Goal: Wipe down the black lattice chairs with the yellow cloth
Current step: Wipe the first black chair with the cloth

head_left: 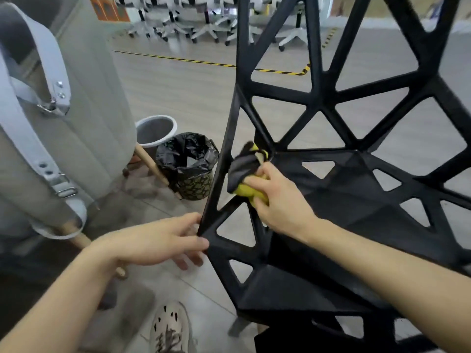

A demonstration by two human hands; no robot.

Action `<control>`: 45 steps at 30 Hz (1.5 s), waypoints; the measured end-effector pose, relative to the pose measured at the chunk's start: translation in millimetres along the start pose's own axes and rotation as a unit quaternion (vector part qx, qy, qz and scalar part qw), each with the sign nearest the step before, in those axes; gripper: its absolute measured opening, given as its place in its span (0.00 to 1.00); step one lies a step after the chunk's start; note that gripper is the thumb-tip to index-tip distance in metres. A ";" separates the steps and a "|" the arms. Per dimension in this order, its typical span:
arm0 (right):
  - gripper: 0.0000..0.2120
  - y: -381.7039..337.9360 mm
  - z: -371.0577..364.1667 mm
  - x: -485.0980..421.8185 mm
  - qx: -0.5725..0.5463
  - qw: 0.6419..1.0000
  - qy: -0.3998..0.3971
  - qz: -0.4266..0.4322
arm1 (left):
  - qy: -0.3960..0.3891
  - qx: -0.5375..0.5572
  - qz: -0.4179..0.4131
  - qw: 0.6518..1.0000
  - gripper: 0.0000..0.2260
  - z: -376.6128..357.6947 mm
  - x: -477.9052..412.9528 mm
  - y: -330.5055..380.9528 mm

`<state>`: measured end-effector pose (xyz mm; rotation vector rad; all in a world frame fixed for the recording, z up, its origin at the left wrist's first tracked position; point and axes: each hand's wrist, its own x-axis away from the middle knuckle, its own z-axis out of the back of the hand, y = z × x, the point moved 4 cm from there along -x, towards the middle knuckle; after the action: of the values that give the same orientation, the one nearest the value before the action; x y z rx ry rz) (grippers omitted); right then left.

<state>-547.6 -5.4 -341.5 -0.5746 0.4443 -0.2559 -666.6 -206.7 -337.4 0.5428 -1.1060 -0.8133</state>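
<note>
We see the black lattice chair (331,212) filling the right side of the view, its open triangular back rising to the top edge and its dark seat spreading out below. Both hands are on its left side.

The right hand (277,200) is curled around the yellow cloth (243,174), which is bunched up. Yellow shows at the fingertips, and a darker fold sticks out up and to the left. The cloth is pressed against the chair where the seat meets the left side strut, just below a junction of the lattice bars. It lies wholly in the right hand and well apart from the left.

The left hand (158,240) is lower and nearer to us, gripping the chair's outer left edge at a corner of the frame. Its thumb lies on the near face, and its fingers are wrapped over and under the edge.

To the left of the chair, on the floor, stand a small bin lined with a black bag (187,164) and, behind it, a grey pail (155,131). A grey padded seat (84,110) with wooden legs takes up the left side. A light shoe (170,327) shows at the bottom, striped yellow-black tape (178,58) crosses the floor, and wheeled office chairs (178,24) stand in a row at the back.
</note>
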 end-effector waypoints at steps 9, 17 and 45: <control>0.12 -25.1 14.4 -53.7 -0.081 0.982 0.158 -0.069 | 0.054 -0.012 -0.021 0.998 0.06 -13.0 1.6 -18.3; 0.10 -22.2 33.3 -32.1 -0.042 0.991 0.129 -0.014 | 0.162 0.167 -0.035 0.972 0.11 -43.4 -0.9 -31.5; 0.28 7.5 -9.5 -38.9 0.022 0.999 -0.023 0.021 | 0.329 0.077 -0.043 0.940 0.26 -13.3 -23.3 -33.4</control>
<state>-585.3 10.0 -340.0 -0.5264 0.4041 -0.2115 -669.3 -208.4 -380.1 0.9209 -0.5287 -0.5528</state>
